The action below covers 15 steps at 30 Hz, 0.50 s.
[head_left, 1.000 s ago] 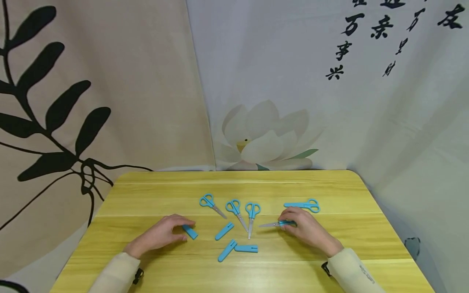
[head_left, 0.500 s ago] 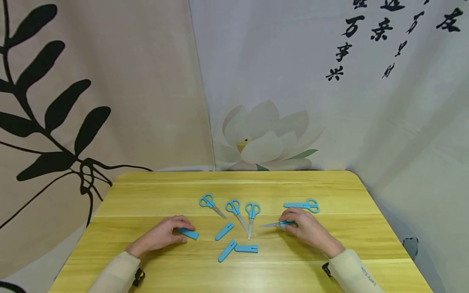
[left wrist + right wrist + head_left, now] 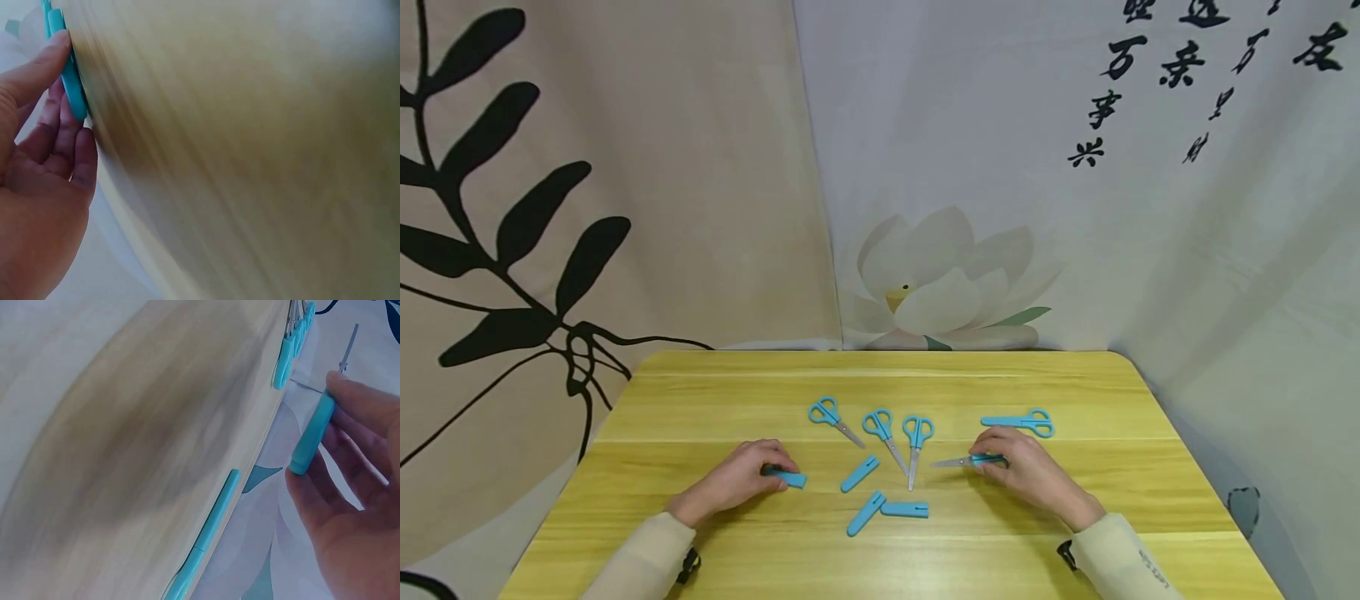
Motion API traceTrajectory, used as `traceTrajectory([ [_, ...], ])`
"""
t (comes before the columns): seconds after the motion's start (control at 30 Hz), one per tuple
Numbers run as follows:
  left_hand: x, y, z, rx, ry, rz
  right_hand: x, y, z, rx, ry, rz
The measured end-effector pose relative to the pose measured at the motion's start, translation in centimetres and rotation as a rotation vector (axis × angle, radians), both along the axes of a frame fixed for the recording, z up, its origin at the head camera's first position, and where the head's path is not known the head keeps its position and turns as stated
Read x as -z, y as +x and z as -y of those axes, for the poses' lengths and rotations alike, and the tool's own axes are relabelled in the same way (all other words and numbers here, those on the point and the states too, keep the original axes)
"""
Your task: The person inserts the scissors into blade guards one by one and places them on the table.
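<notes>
On the left of the table my left hand [image 3: 747, 473] pinches a blue scissors cover [image 3: 793, 479] between thumb and fingers; the left wrist view shows the thumb lying along the cover [image 3: 73, 87]. My right hand [image 3: 1024, 468] holds a pair of scissors by its blue handles [image 3: 988, 459], blades bare and pointing left. In the right wrist view these scissors [image 3: 312, 434] are lifted off the table. Behind the right hand lies another pair of scissors [image 3: 1017, 421] with its blades inside a blue cover.
Several bare-bladed scissors lie mid-table: a left pair [image 3: 827, 412], a middle pair [image 3: 877, 425] and a right pair [image 3: 917, 432]. Nearer the front are three loose covers: one upper [image 3: 859, 473], one lower [image 3: 866, 513], one sideways [image 3: 905, 509]. The wooden table [image 3: 737, 550] ends before a fabric backdrop [image 3: 962, 125].
The cover at my left hand has turned from slanting down to the right to nearly level, and the left thumb has closed onto it. My right hand with the scissors has barely moved.
</notes>
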<state>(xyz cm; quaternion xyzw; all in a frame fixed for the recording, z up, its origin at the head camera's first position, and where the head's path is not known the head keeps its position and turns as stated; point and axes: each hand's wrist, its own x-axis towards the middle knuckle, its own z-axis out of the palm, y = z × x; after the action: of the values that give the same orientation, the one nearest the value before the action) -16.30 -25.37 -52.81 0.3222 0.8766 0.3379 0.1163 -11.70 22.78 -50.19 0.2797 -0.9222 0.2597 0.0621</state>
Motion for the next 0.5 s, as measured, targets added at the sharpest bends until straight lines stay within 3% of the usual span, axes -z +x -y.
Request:
traceTrajectory([
  [0.23, -0.3, 0.5, 0.2, -0.017, -0.016, -0.058, 0.2, 0.4, 0.3, 0.007, -0.012, -0.043],
  [0.5, -1.3, 1.7, -0.3, -0.05, 0.019, -0.14, -0.3, 0.8, 0.8, 0.039, -0.023, -0.028],
])
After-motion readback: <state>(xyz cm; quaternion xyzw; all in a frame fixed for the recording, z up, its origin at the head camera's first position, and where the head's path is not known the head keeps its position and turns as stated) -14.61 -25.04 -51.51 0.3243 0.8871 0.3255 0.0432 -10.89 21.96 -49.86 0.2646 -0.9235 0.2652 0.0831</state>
